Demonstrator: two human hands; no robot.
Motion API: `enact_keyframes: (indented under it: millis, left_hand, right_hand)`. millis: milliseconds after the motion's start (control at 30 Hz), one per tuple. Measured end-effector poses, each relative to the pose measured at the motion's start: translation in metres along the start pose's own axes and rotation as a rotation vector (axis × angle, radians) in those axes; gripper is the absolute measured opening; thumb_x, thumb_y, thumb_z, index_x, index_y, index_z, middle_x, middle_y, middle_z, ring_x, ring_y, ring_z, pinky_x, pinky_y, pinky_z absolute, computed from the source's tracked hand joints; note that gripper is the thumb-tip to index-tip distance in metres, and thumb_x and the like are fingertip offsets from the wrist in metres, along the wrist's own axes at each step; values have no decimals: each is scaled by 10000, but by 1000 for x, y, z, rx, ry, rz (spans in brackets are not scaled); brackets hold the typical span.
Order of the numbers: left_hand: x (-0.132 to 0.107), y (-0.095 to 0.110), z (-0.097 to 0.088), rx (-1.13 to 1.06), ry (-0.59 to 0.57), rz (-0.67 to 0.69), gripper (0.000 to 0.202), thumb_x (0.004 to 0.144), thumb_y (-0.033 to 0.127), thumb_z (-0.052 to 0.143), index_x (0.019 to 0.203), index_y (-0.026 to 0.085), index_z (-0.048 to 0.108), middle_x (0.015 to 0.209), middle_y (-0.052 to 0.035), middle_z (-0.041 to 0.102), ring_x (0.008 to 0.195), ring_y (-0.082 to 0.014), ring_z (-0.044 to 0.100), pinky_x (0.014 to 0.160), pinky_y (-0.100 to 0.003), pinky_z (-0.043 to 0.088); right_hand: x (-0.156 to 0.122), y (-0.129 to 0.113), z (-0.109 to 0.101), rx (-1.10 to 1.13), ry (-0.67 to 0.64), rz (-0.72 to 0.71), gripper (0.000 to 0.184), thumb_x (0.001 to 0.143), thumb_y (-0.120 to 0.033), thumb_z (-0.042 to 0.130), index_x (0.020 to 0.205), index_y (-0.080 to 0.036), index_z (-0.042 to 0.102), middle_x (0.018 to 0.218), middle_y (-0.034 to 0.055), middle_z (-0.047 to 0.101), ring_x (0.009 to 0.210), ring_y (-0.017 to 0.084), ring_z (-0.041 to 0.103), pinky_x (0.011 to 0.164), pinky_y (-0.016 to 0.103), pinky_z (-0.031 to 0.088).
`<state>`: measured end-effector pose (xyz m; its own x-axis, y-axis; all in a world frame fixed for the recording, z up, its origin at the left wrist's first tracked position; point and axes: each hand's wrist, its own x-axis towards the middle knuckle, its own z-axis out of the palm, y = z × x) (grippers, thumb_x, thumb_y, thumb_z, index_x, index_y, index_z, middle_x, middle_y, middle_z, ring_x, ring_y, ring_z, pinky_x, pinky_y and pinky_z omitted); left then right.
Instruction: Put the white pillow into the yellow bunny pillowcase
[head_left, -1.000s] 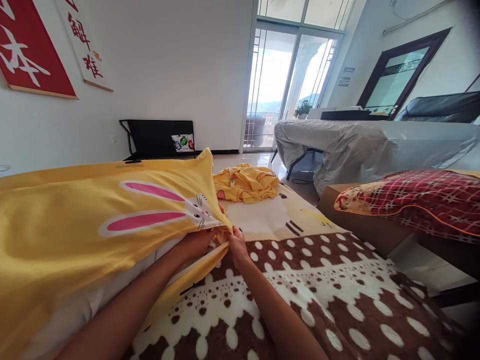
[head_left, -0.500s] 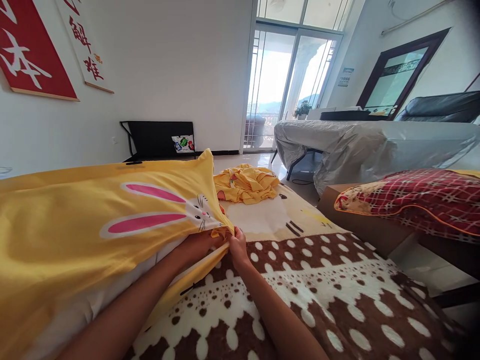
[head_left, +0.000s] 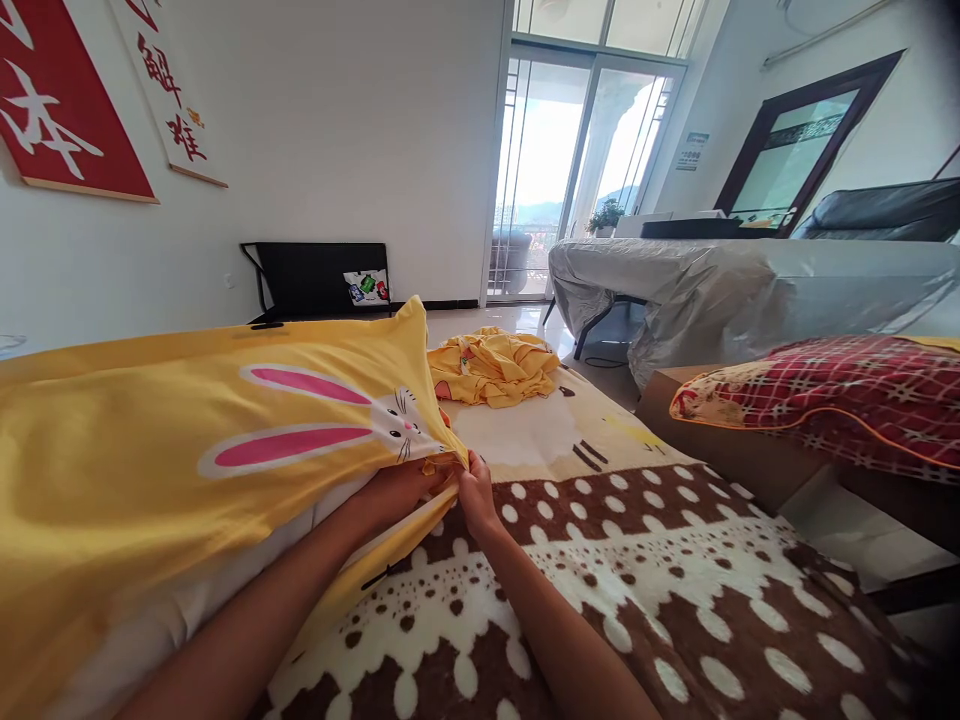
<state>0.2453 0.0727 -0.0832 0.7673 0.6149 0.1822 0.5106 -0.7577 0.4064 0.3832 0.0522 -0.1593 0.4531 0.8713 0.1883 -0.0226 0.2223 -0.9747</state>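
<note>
A yellow pillowcase (head_left: 150, 420) printed with a white rabbit with pink ears lies across the left, stretched over a white pillow (head_left: 300, 525) whose side shows along the open edge. My left hand (head_left: 416, 487) reaches in at that opening near the rabbit's face, closed on gathered cloth, with its fingertips partly hidden by the fold. Right beside it, my right hand (head_left: 474, 490) pinches the pillowcase's near corner, thumb uppermost. The cloth is drawn tight to a point between both hands. A lower flap of the case hangs beneath my left forearm.
A brown and cream blanket (head_left: 600, 560) spreads under everything. Crumpled yellow cloth (head_left: 495, 368) lies beyond my hands. At right, a red plaid cushion (head_left: 847, 400) rests on a cardboard box (head_left: 720, 455). Farther back stand a plastic-covered table (head_left: 697, 290) and a black folding chair (head_left: 315, 275).
</note>
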Motion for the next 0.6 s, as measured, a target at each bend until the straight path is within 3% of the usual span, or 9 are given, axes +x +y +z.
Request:
enact_keyframes:
  millis: [467,600]
  left_hand:
    - [1,-3,7,346,-68,77,277,865,187,434,1016,204,665,1247,-108,619,1168,-305,542,1007,-441,411]
    - [2,-6,12,398,-37,68,396,877,139,384,1227,183,565,1301,-122,578,1206,-273,514,1027,-416,381]
  right_hand:
    - [-2,-2,6,184,45,131,240,639,-356,530,823,-202,540,840,52,669,717,186,588,591,271,463]
    - [-2,-5,4,154,40,126,239,624,-348,552,811,-198,550,812,31,646,705,167,553,594,256,443]
